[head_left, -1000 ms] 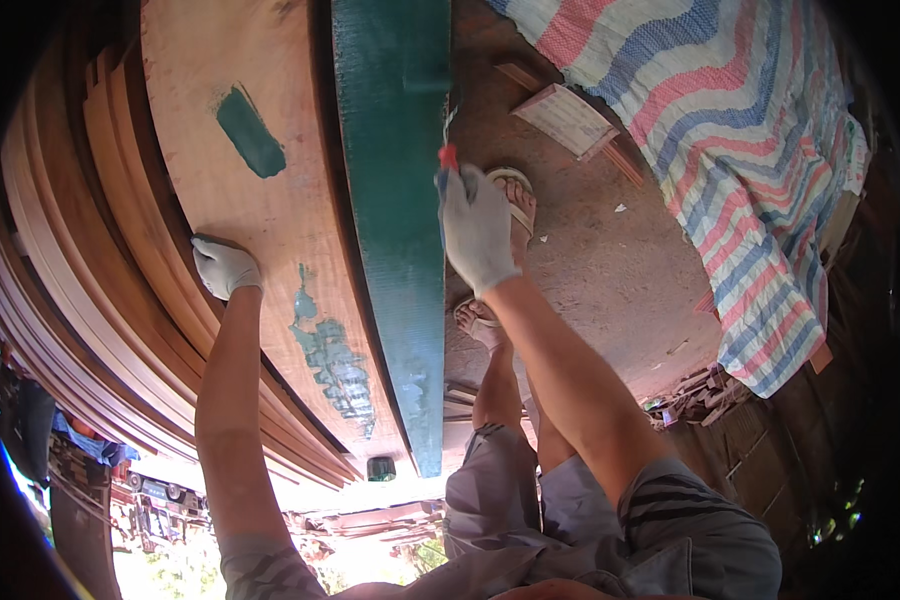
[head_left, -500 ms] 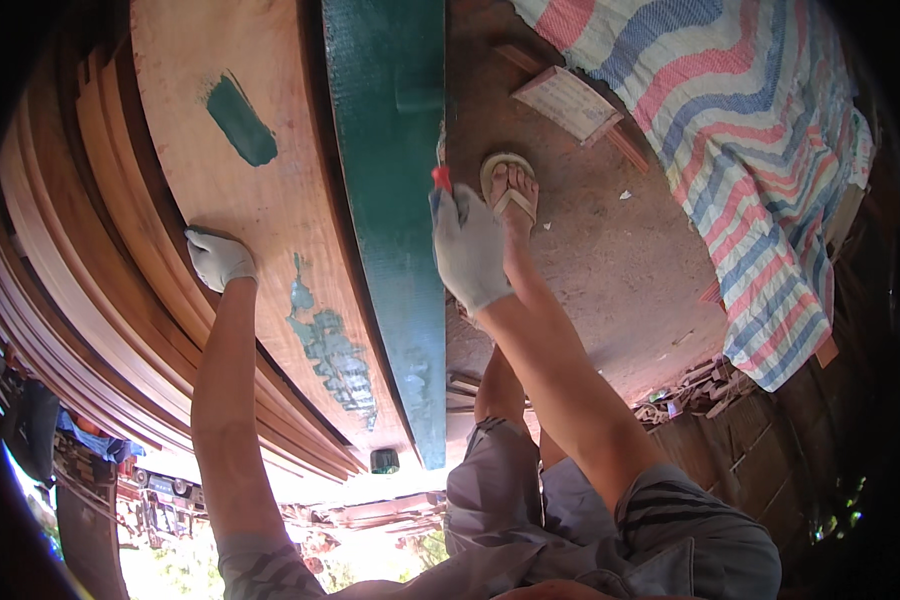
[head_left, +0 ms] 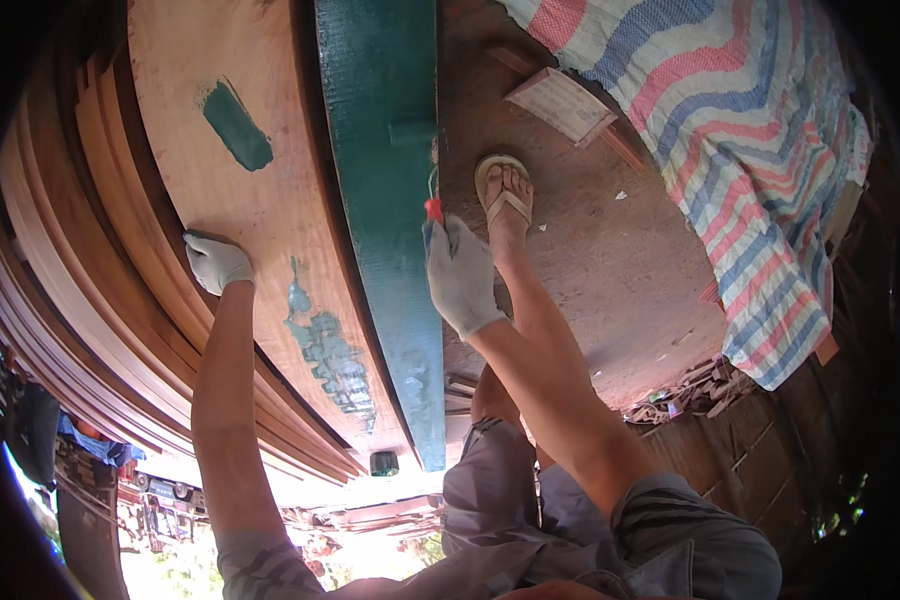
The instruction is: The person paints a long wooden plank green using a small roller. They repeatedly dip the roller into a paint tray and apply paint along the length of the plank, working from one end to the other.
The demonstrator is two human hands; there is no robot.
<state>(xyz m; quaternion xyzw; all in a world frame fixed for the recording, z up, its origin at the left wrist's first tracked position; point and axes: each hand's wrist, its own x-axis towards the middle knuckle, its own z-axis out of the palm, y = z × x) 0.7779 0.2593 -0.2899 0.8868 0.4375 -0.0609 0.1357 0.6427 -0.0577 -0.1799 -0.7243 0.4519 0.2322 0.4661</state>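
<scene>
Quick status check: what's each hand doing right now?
Left hand: gloved, pressed flat on the bare wooden board, holding nothing.
Right hand: gloved, closed around the red-handled paint roller against the green-painted board.

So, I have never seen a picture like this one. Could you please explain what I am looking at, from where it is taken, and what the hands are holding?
The camera sits on a person's head and looks down, so the arms come in from the lower edge. Its wide lens bends straight edges near the rim. There is no machine here, only two gloved hands.

The left hand presses on a stack of bare wooden boards, which carries a few green paint smears. The right hand has its grip on a small paint roller with a red handle; the roller head touches the green-painted board beside the stack.

On the dirt floor you see the person's foot in a sandal, and a striped tarp at the right.
</scene>
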